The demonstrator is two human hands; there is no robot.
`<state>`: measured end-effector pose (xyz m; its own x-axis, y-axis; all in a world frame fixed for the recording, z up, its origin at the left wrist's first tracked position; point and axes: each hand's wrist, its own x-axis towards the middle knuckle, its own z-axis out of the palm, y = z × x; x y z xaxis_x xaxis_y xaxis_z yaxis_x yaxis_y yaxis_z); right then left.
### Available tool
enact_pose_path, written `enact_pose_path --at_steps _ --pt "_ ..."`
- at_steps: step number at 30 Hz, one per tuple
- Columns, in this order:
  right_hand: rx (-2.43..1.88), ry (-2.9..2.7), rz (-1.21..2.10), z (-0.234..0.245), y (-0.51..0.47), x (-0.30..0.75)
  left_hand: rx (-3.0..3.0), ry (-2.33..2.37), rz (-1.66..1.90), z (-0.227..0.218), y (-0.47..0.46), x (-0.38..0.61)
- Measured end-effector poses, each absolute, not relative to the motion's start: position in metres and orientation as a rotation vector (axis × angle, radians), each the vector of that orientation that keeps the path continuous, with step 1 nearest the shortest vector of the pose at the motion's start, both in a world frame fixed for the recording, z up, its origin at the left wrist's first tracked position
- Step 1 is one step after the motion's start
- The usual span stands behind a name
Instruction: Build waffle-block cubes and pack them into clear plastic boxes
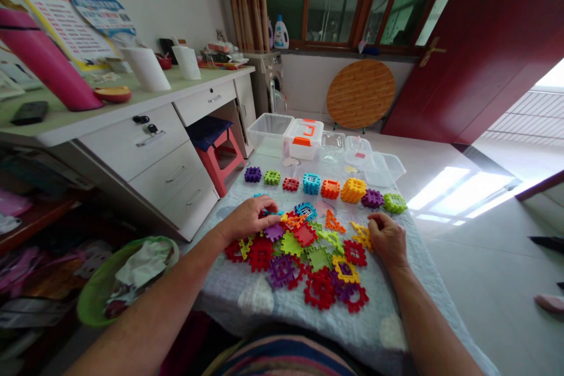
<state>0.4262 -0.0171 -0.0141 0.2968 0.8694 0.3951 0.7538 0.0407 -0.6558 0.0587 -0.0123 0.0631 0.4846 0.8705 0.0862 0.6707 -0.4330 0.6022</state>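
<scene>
A pile of colourful interlocking plastic building pieces [319, 255] lies on the cloth-covered table. At its upper left my left hand [250, 218] is closed, thumb and fingers around a blue interlocking piece [268, 212] that they partly cover. Just right of those fingertips sits an orange piece [294, 221]. My right hand [389, 239] is curled at the pile's right side, its fingers against or close beside a yellow piece [361, 236]; what they hold, if anything, is hidden. Between the hands lie an orange triangular piece [333, 222] and a blue window piece [305, 211].
Behind the pile runs a row of stacks sorted by colour, among them a yellow stack [353, 190] and a purple one [252, 174]. Clear plastic boxes, one with an orange-latched lid [304, 136], stand at the far end. A desk [176, 111] and a red stool [219, 167] are left.
</scene>
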Motion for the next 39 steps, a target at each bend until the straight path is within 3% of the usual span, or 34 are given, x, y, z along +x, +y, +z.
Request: enact_pose_path --at_steps 5,11,21,29,39 --pt "-1.736 -1.480 0.169 -0.015 -0.017 0.426 2.094 1.338 0.566 0.063 0.013 0.056" --pt "-1.742 -1.483 0.162 -0.014 -0.017 0.426 2.054 1.194 0.042 0.053 0.051 0.056" --pt "-1.748 -1.486 0.171 -0.015 -0.016 0.427 2.205 1.107 -0.134 0.062 0.064 0.068" --pt "-1.742 -1.499 0.167 -0.015 -0.016 0.427 2.305 1.248 0.166 0.056 0.059 0.058" --pt "-1.744 -1.496 0.177 -0.014 -0.017 0.426 1.962 1.290 0.426 0.037 0.058 0.039"
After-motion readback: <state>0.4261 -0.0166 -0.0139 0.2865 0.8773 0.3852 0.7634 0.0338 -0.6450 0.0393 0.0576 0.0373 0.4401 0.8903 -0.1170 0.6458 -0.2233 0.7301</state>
